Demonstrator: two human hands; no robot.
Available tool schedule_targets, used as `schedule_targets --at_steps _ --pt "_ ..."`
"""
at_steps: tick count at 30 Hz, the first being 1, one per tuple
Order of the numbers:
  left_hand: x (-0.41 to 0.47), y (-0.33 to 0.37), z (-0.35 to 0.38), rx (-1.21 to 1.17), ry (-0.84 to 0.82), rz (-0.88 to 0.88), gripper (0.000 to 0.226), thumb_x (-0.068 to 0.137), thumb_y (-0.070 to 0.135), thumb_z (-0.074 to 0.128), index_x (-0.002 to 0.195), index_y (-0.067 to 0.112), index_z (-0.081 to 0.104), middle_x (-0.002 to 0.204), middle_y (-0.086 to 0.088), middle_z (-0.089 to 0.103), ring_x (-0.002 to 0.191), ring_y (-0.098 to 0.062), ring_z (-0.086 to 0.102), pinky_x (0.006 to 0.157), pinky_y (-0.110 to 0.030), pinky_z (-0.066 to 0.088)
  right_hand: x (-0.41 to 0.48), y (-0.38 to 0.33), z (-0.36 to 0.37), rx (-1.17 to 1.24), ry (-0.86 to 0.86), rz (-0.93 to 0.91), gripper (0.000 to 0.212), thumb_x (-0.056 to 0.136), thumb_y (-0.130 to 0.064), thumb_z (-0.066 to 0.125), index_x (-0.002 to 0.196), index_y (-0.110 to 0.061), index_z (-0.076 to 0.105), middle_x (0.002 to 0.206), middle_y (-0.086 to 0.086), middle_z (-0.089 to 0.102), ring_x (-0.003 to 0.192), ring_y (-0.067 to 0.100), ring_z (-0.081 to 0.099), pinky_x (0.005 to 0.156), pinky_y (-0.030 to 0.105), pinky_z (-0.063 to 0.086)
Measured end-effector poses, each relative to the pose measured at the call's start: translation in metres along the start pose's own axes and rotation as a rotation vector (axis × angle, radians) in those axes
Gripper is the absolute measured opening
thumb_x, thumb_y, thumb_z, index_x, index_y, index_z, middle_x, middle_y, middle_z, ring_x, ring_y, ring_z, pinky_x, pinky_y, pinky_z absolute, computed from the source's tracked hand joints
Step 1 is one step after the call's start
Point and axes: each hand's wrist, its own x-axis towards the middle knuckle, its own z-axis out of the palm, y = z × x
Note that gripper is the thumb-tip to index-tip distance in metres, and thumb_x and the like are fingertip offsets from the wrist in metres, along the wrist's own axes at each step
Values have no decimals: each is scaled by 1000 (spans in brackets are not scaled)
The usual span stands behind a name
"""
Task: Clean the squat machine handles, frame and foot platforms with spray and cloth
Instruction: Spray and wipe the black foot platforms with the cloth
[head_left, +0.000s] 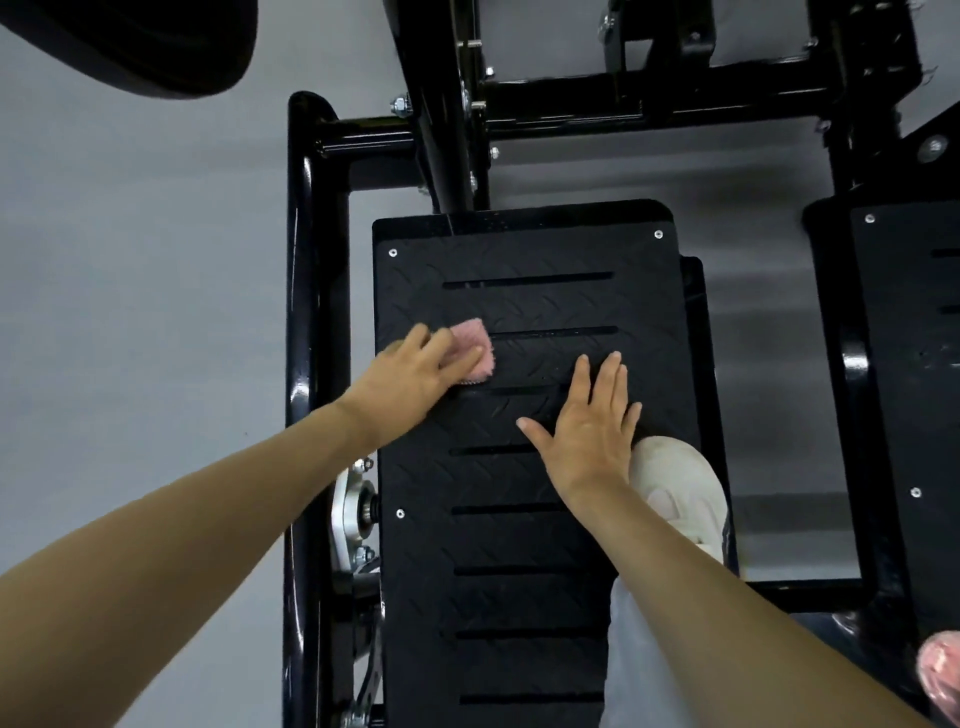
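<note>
A black slotted foot platform (530, 540) with a tread pattern fills the middle of the view. My left hand (410, 376) presses a folded pink cloth (474, 349) flat onto its upper left part, fingers straight over the cloth. My right hand (592, 426) lies flat on the platform beside it, fingers spread and holding nothing. A second foot platform (919, 364) shows at the right edge. The black tubular frame (304, 312) runs down the left side and across the top. No spray bottle is in view.
A light-coloured shoe (680, 483) and a grey trouser leg (639, 660) stand on the platform's right side. A black padded part (156, 47) hangs at the top left. Something pink (943, 670) shows at the bottom right edge. Grey floor surrounds the machine.
</note>
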Motion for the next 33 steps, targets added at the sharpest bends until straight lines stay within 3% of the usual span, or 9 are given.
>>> schedule_targets --at_steps 2,7,14,19,22,24,26,31,33 --pt "-6 -28 10 63 75 -4 86 78 -3 61 151 19 22 128 -14 38 106 -31 44 85 -38 49 0 -3 3 -10 21 -8 98 89 -58 52 152 -13 -8 153 17 -28 146 29 -17 119 50 5" --pt "-1 -3 1 -238 102 -517 76 78 -9 52 147 15 31 127 -18 39 105 -33 40 80 -40 50 -5 -2 7 -53 -1 10 107 84 -59 57 151 -13 -13 149 19 -34 145 32 -17 118 52 10" --pt "-22 -10 25 -73 227 -6 86 51 -12 72 132 9 55 104 -18 55 80 -34 53 60 -41 54 -4 -2 4 -26 7 14 105 86 -56 57 151 -13 -13 152 18 -31 146 30 -15 118 50 8" --pt "-13 8 8 -281 158 -520 79 68 -15 58 141 7 40 120 -21 44 98 -36 42 71 -43 51 -4 0 5 -28 16 23 102 88 -56 55 151 -12 -12 152 18 -30 146 30 -13 119 50 8" --pt "-17 47 3 -181 46 -225 78 79 0 55 149 10 23 134 -17 36 110 -32 41 85 -40 47 -4 -2 4 -19 21 21 101 88 -55 55 151 -12 -11 152 18 -30 146 29 -13 119 49 8" --pt "-23 51 4 -65 118 79 83 72 7 68 147 11 33 126 -14 40 105 -29 48 82 -38 50 -4 -2 4 -7 32 14 101 88 -54 56 151 -12 -10 152 17 -29 146 29 -12 118 49 9" --pt "-24 36 11 -14 58 146 88 71 2 67 149 15 28 125 -12 32 105 -29 45 83 -42 50 -5 -1 4 -4 43 9 100 88 -54 55 151 -11 -9 153 17 -28 147 29 -11 118 48 10" --pt "-15 22 14 -238 185 -492 81 58 -18 61 135 3 48 107 -25 50 87 -39 47 63 -44 50 -6 7 5 -7 60 20 96 91 -54 51 151 -9 -8 152 18 -28 147 29 -9 120 45 10" --pt "-14 42 13 -268 167 -453 83 54 -17 64 134 3 50 106 -24 52 85 -38 48 60 -43 50 -6 8 4 -17 57 34 96 91 -55 51 151 -9 -9 153 18 -27 147 29 -9 119 46 9"
